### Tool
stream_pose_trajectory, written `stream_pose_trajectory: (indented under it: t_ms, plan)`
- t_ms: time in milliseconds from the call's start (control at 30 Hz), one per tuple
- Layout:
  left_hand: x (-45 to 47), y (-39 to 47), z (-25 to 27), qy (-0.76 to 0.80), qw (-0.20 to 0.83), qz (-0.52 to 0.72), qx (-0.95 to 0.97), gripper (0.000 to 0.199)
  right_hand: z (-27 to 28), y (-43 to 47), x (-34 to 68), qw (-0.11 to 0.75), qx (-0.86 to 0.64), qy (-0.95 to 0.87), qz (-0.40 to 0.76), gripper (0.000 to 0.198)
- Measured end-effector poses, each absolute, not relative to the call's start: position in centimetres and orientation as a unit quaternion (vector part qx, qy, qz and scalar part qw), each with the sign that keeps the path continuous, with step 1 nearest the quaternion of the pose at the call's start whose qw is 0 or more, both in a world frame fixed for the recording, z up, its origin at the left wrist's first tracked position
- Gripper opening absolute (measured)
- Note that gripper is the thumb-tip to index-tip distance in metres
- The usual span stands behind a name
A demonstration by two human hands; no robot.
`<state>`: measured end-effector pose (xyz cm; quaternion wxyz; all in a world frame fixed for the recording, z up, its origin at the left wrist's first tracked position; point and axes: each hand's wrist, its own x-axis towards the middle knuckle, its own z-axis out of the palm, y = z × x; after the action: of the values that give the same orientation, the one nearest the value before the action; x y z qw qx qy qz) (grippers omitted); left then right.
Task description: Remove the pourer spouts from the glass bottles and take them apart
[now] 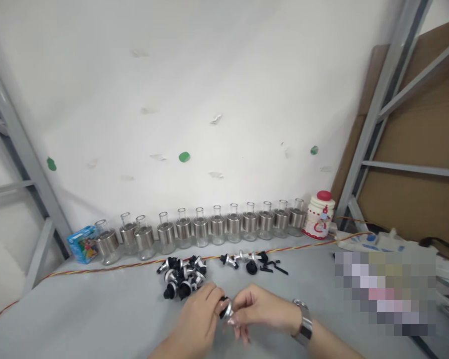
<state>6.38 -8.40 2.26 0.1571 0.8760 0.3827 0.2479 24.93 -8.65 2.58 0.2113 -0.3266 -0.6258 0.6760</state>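
Note:
At the front of the grey table, my left hand (205, 311) is closed around a black and silver bottle stopper (226, 308). My right hand (256, 309), with a metal watch on the wrist, pinches at the stopper's lower right side; whatever small part lies between those fingertips is hidden. Just beyond my left hand lies a pile of similar black and silver stoppers (185, 274). Farther right are a loose stopper (230, 261), a round black piece (251, 268), a few white and silver parts (242, 256) and several thin black strips (280, 268).
Glass bottles with steel sleeves (201, 227) stand in a row along the white wall. A blue box (83, 244) is at their left end, a red-lidded cream jar (319, 215) at their right. A twisted red-yellow wire (112, 269) crosses the table. Grey metal posts (370, 114) flank it.

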Motion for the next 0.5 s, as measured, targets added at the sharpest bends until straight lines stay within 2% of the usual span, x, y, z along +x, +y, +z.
stream_pose_trajectory:
  t_ms: [67, 167, 233, 300, 400, 500]
  plan:
    - [6.6, -8.4, 2.2, 0.402, 0.174, 0.248, 0.864, 0.026, 2.2, -8.5, 24.7, 0.235, -0.335, -0.625, 0.664, 0.029]
    - [6.9, -8.3, 1.7, 0.438, 0.206, 0.258, 0.836, 0.028, 1.3, -8.5, 24.0, 0.277, -0.389, -0.676, 0.562, 0.028]
    - [7.1, -8.2, 1.2, 0.459, 0.232, 0.275, 0.812, 0.029, 0.7, -8.6, 23.6, 0.288, -0.417, -0.74, 0.443, 0.026]
    - [7.5, -8.0, 0.8, 0.482, 0.274, 0.306, 0.774, 0.03, 0.4, -8.6, 23.4, 0.281, -0.427, -0.815, 0.273, 0.021]
    - [8.0, -7.6, 0.4, 0.51, 0.424, 0.358, 0.657, 0.034, 0.6, -8.7, 23.5, 0.234, -0.399, -0.887, 0.003, 0.021]
    - [8.0, -6.9, 0.1, 0.522, 0.618, 0.302, 0.504, 0.045, 1.3, -8.7, 23.8, 0.177, -0.345, -0.91, -0.147, 0.017]
